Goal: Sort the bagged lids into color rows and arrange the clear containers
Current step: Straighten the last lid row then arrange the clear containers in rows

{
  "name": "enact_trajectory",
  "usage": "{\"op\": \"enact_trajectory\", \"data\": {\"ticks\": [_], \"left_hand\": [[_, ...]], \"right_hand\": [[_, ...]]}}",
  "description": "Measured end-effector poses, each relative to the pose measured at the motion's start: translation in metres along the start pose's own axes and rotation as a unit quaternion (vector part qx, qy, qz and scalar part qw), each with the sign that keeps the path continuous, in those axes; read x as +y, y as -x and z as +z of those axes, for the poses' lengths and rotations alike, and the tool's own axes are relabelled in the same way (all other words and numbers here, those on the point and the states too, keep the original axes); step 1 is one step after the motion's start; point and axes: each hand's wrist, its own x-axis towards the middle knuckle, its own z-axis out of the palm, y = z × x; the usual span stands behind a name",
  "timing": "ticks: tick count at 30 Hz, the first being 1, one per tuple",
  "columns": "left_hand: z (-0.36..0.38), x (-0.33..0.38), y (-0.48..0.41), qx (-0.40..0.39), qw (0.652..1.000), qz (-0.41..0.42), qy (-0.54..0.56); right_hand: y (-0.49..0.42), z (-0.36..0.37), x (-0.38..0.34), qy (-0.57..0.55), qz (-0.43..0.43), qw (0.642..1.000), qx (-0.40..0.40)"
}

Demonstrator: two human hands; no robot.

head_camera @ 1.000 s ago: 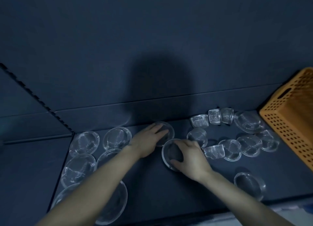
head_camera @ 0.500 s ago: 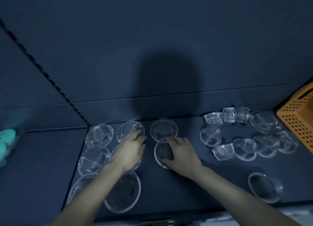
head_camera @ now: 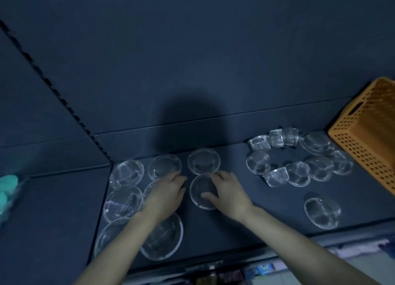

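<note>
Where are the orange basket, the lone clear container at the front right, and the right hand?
orange basket (head_camera: 367, 156): head view, perforated side wall.
lone clear container (head_camera: 321, 213): head view, its middle.
right hand (head_camera: 229, 192): head view, back of the hand.

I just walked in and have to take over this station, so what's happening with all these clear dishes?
A person is lining up clear containers on a dark mat. The right hand grips one container by its rim. The left hand lies over a neighbouring container, its grip hidden. The left group sits in rows, while smaller containers lie loosely clustered beside the orange basket.
</note>
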Motion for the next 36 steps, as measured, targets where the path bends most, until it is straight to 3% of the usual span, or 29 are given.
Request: {"op": "enact_trajectory", "data": {"ticks": [4, 8, 14, 17, 21, 24, 26, 29, 34, 36], "left_hand": [[0.002, 0.016, -0.002, 0.011, 0.997, 0.066, 0.039], [0.013, 0.046, -0.011, 0.005, 0.991, 0.117, 0.06], [0.027, 0.097, -0.025, -0.011, 0.982, 0.181, 0.052], [0.033, 0.121, -0.035, -0.027, 0.977, 0.202, 0.056], [0.046, 0.155, -0.055, -0.026, 0.965, 0.257, 0.053], [0.064, 0.179, -0.07, -0.059, 0.956, 0.285, -0.026], [0.077, 0.187, -0.082, -0.084, 0.952, 0.264, -0.13], [0.087, 0.195, -0.09, -0.064, 0.951, 0.241, -0.182], [0.094, 0.198, -0.1, -0.057, 0.961, 0.177, -0.204], [0.095, 0.199, -0.101, -0.075, 0.977, 0.12, -0.161]], "right_hand": [[0.032, -0.024, 0.027, 0.001, 0.033, 0.994, 0.107], [0.063, -0.049, 0.062, 0.05, 0.123, 0.979, 0.152], [0.099, -0.08, 0.1, 0.119, 0.265, 0.955, 0.055], [0.107, -0.085, 0.121, 0.092, 0.304, 0.948, 0.009], [0.112, -0.09, 0.15, 0.065, 0.255, 0.965, 0.008], [0.11, -0.098, 0.166, 0.057, 0.204, 0.977, 0.004], [0.108, -0.103, 0.175, 0.055, 0.166, 0.985, -0.006], [0.104, -0.111, 0.195, 0.019, 0.115, 0.993, 0.001], [0.073, -0.135, 0.234, -0.01, 0.059, 0.992, 0.114], [0.05, -0.145, 0.254, 0.018, 0.073, 0.989, 0.129]]}}
